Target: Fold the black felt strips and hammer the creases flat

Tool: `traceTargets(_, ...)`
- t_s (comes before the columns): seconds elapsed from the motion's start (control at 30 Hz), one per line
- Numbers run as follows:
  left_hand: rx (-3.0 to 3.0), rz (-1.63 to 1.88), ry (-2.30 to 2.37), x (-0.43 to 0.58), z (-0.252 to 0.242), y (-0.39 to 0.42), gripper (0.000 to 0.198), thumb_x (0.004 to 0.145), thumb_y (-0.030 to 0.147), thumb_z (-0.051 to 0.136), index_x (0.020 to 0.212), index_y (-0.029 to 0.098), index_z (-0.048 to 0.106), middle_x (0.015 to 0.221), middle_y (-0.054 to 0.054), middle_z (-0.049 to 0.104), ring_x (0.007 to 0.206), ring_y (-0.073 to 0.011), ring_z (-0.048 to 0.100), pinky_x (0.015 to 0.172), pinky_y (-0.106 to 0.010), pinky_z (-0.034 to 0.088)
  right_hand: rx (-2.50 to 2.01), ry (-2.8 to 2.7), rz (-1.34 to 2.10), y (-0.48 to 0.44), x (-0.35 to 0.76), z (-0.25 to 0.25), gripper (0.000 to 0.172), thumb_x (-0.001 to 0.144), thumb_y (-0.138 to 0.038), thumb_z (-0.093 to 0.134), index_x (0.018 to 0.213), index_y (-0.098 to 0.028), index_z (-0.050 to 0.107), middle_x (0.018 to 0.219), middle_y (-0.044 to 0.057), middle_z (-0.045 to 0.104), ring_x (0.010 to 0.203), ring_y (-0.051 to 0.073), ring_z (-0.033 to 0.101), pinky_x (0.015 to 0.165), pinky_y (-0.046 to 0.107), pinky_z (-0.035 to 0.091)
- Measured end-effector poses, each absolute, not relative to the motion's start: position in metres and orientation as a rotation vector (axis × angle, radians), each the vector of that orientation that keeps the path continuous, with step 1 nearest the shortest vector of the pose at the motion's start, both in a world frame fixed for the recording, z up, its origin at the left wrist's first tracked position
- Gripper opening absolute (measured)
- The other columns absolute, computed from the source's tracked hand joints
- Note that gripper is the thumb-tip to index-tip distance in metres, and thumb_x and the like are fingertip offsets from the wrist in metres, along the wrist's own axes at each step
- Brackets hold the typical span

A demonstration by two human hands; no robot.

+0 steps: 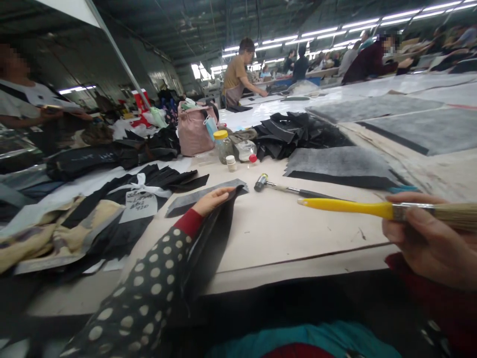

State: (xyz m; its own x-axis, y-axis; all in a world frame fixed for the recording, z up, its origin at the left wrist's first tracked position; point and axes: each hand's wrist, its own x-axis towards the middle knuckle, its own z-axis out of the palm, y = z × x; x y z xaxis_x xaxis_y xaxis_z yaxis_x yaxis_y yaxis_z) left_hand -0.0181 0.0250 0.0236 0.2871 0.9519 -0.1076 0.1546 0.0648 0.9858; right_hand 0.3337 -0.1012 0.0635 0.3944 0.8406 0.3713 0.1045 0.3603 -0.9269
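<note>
My left hand (215, 200) is closed on the upper edge of a black fabric piece (214, 243), which hangs down below it over the table's near side. Close behind that hand, a grey strip with a dark edge (186, 199) lies on the table. On the right, my right hand (428, 238) grips a paintbrush (346, 206) at its metal band, the yellow handle pointing left and the pale bristles right. A hammer (283, 188) with a dark handle lies just beyond the brush.
A jar with a yellow lid (222, 146), a small white bottle (231, 163) and a pink bag (196, 130) stand farther back. Black cut pieces (294, 130) are piled behind the hammer. Tied dark bundles with a tag (138, 206) lie left. A co-worker (236, 74) leans over the far table.
</note>
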Motion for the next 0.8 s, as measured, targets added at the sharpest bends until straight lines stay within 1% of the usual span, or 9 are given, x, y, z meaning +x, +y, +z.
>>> traceTargets(0.07,1.347,0.851,1.089,-0.003,0.016,0.032,0.05,0.062,0.039,0.069,0.104,0.014,0.057,0.093,-0.006,0.064,0.085,-0.0189,0.058,0.08,-0.032,0.042,-1.072,-1.02,0.759,-0.099,0.333,0.06,0.019,0.063,-0.034,0.064,0.075,-0.02,0.063,0.047,0.0,0.046,0.037,0.011,0.042,0.031,0.022,0.029)
traceTargets(0.13,1.337,0.829,1.061,0.013,0.01,0.037,0.051,0.064,0.038,0.067,0.108,0.014,0.055,0.095,-0.007,0.063,0.084,-0.018,0.058,0.08,-0.032,0.042,-1.017,-0.991,0.786,-0.096,0.334,0.058,0.016,0.065,-0.03,0.063,0.077,-0.02,0.063,0.048,0.0,0.046,0.04,0.01,0.042,0.032,0.021,0.028)
traceTargets(0.2,1.408,0.764,1.086,0.028,0.007,0.042,0.049,0.07,0.037,0.062,0.112,0.014,0.052,0.093,-0.006,0.063,0.08,-0.0165,0.058,0.078,-0.032,0.043,-0.956,-1.015,0.694,-0.093,0.333,0.059,0.013,0.07,-0.026,0.06,0.08,-0.02,0.064,0.048,-0.001,0.046,0.042,0.01,0.042,0.035,0.022,0.027)
traceTargets(0.3,1.551,0.676,1.17,0.042,0.007,0.047,0.044,0.073,0.035,0.057,0.112,0.014,0.052,0.09,-0.006,0.063,0.078,-0.0157,0.057,0.078,-0.032,0.043,-0.858,-1.102,0.523,-0.095,0.329,0.064,0.015,0.073,-0.022,0.058,0.086,-0.021,0.065,0.05,-0.001,0.048,0.044,0.01,0.043,0.038,0.024,0.028)
traceTargets(0.43,1.736,0.7,1.265,0.03,0.021,0.038,0.04,0.071,0.037,0.058,0.105,0.016,0.057,0.103,-0.006,0.059,0.095,-0.0191,0.052,0.081,-0.031,0.042,-1.024,-1.381,0.249,-0.102,0.33,0.07,0.022,0.072,-0.024,0.059,0.094,-0.023,0.063,0.061,0.001,0.057,0.053,0.013,0.053,0.046,0.028,0.04)
traceTargets(0.53,1.731,0.609,1.323,0.007,0.033,0.013,0.046,0.075,0.046,0.049,0.111,0.017,0.053,0.109,-0.008,0.056,0.096,-0.0202,0.051,0.072,-0.03,0.045,-1.135,-1.621,0.037,-0.096,0.34,0.076,0.026,0.071,-0.027,0.061,0.097,-0.024,0.062,0.072,0.003,0.063,0.061,0.015,0.059,0.053,0.028,0.046)
traceTargets(0.63,1.615,0.527,1.389,-0.013,0.036,-0.014,0.052,0.079,0.05,0.042,0.118,0.016,0.046,0.111,-0.01,0.053,0.093,-0.0184,0.052,0.066,-0.027,0.045,-1.086,-1.777,-0.019,-0.07,0.345,0.086,0.028,0.075,-0.028,0.058,0.102,-0.024,0.06,0.082,0.003,0.065,0.067,0.015,0.061,0.06,0.027,0.048)
traceTargets(0.73,1.555,0.48,1.486,-0.026,0.032,-0.027,0.056,0.076,0.05,0.046,0.121,0.017,0.043,0.106,-0.01,0.054,0.086,-0.0165,0.053,0.062,-0.024,0.045,-1.008,-1.937,-0.006,-0.026,0.337,0.097,0.031,0.078,-0.029,0.053,0.108,-0.024,0.056,0.093,0.004,0.064,0.075,0.015,0.06,0.065,0.026,0.048)
traceTargets(0.8,1.552,0.484,1.502,-0.03,0.026,-0.025,0.056,0.074,0.05,0.049,0.12,0.017,0.043,0.101,-0.009,0.056,0.081,-0.0154,0.053,0.058,-0.023,0.044,-0.938,-2.089,-0.034,0.01,0.326,0.1,0.032,0.08,-0.03,0.049,0.11,-0.02,0.055,0.098,0.006,0.062,0.08,0.016,0.059,0.07,0.027,0.047)
